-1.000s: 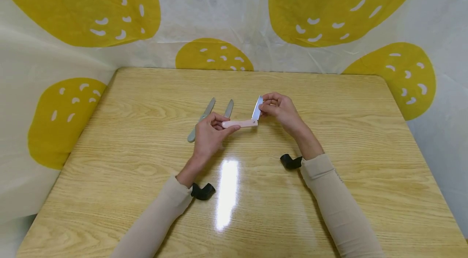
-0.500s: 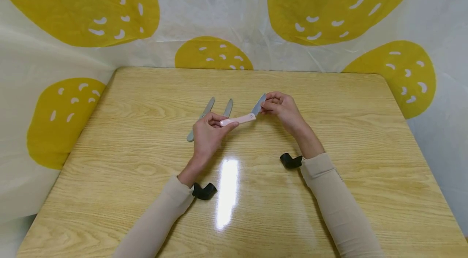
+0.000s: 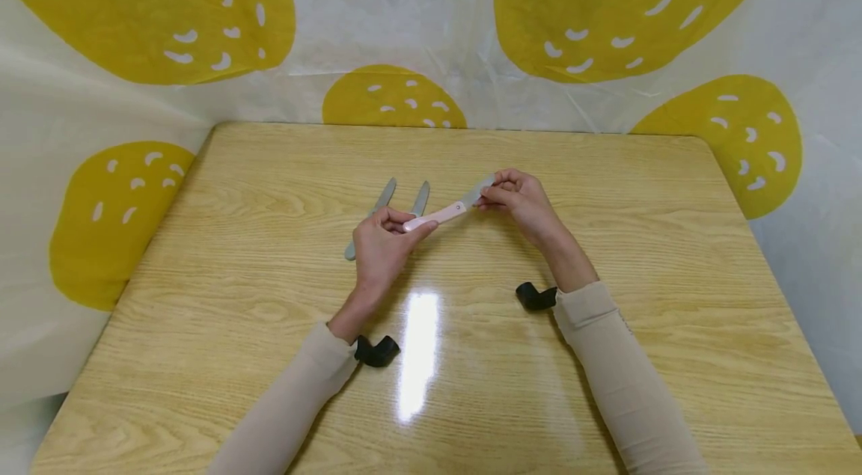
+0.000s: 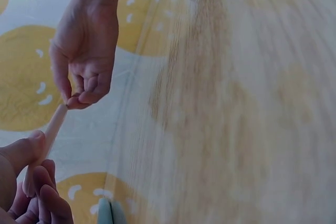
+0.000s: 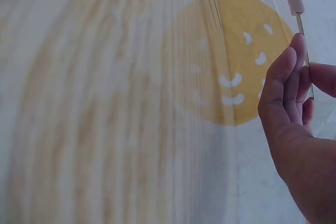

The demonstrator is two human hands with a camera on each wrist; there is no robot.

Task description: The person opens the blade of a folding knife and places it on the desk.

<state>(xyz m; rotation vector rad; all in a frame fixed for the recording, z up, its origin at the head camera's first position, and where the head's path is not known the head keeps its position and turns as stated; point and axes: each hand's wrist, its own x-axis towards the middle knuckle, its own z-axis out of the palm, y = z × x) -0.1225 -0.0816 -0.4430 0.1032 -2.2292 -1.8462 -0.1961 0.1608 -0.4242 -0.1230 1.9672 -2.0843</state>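
Note:
A folding knife with a pink handle (image 3: 441, 216) is held above the table between both hands. My left hand (image 3: 385, 250) pinches the back end of that handle between thumb and fingers. By the flat of its blade (image 3: 480, 192), my right hand (image 3: 524, 206) pinches the knife near the tip. Blade and handle stand nearly in line, with a slight bend at the pivot. In the right wrist view the blade (image 5: 300, 24) shows edge-on between thumb and fingers. Two more unfolded knives lie behind the left hand: a grey-green knife (image 3: 385, 195) and another blade (image 3: 421, 198), its handle hidden.
The wood-grain table (image 3: 646, 250) reaches to a white sheet (image 3: 404, 4) with yellow fruit prints at the back and sides. Black wrist mounts (image 3: 377, 351) stick out from both sleeves. A bright light reflection (image 3: 419, 355) lies on the tabletop.
The blade has swung outward from roughly a right angle to almost straight with the pink handle. My right hand moved slightly right with it, and the handle's pivot end has risen.

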